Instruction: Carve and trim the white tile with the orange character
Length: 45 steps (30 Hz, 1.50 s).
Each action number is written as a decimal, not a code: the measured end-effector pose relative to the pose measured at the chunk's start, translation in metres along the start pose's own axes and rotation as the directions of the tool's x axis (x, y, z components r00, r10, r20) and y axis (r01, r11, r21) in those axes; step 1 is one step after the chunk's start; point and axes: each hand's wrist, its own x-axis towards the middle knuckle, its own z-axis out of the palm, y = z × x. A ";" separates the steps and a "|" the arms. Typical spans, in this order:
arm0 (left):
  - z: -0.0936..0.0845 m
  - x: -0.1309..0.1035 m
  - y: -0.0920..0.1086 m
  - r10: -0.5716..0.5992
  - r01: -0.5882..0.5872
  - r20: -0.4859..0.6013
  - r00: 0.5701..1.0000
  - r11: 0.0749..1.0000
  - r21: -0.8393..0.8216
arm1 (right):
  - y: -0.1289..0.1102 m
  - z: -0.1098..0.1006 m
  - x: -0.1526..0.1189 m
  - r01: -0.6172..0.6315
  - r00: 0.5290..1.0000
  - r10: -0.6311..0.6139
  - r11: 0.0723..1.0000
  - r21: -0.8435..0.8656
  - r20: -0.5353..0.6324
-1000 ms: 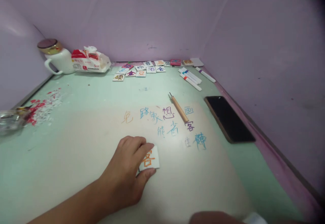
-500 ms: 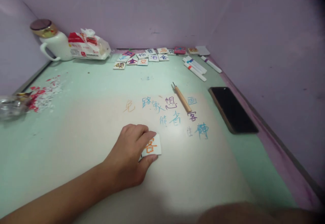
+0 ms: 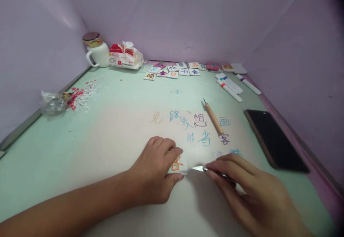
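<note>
My left hand (image 3: 157, 170) pins a small white tile (image 3: 177, 164) with an orange character flat on the table, fingers over its top edge and thumb under it. My right hand (image 3: 249, 190) grips a thin metal blade tool (image 3: 199, 168). The blade's tip touches the tile's right edge. Coloured characters are written on the pale tabletop (image 3: 107, 136) just beyond both hands.
A wooden-handled tool (image 3: 213, 116) lies among the writing. A black phone (image 3: 274, 139) is at the right. Marker pens (image 3: 231, 86) and several character tiles (image 3: 177, 70) line the back wall. A white mug (image 3: 97, 51), tissue pack (image 3: 125, 56), red-white scraps (image 3: 80, 93) and a glass dish (image 3: 53, 104) are at the left.
My right hand has come in from the bottom edge with the blade and reached the tile. The view has swung left. My left hand still holds the tile.
</note>
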 end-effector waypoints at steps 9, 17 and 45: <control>0.002 -0.001 -0.002 0.017 -0.018 -0.034 0.999 1.000 -0.012 | 0.012 0.014 0.026 0.045 0.999 -0.047 0.989 0.139 0.014; 0.000 0.001 0.001 0.041 -0.040 0.026 0.999 0.999 -0.022 | 0.009 0.014 0.030 0.058 0.998 -0.060 0.992 0.111 0.019; -0.006 0.005 0.002 0.054 -0.048 0.153 0.987 0.998 -0.042 | 0.007 0.024 0.032 0.114 0.991 -0.121 0.988 -0.101 -0.064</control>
